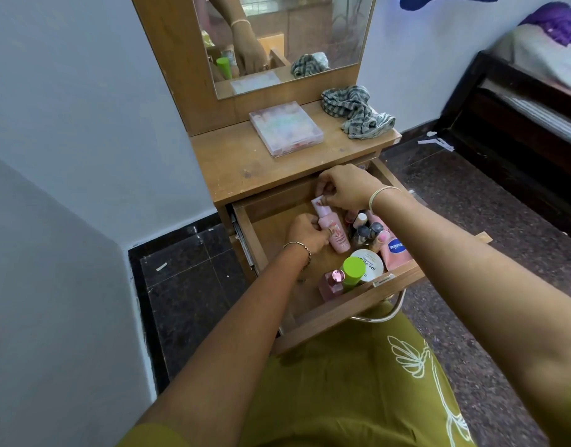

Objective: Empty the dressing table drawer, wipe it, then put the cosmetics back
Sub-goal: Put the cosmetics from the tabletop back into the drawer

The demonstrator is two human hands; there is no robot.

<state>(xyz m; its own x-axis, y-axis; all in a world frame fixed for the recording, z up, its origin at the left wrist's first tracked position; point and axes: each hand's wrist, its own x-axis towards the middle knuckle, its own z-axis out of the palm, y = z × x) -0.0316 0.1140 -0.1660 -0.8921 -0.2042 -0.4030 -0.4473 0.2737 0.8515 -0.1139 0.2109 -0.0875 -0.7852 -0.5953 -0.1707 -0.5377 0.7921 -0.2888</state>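
Item: pink bottle, held in the open drawer. My left hand gripped its body; my right hand pinched its cap.

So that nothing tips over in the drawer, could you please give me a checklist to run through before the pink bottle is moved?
1. Grip: the left hand holds the pink bottle round its body: ok.
2. Second hold: the right hand pinches the bottle's top end: ok.
3. Cap shut tight: cannot tell, the right hand covers it.
4. Access: the drawer is pulled well open: ok.
5. Landing room: the tabletop has bare wood beside the clear box: ok.
6. Wiping: the cloth lies on the tabletop's right end: ok.
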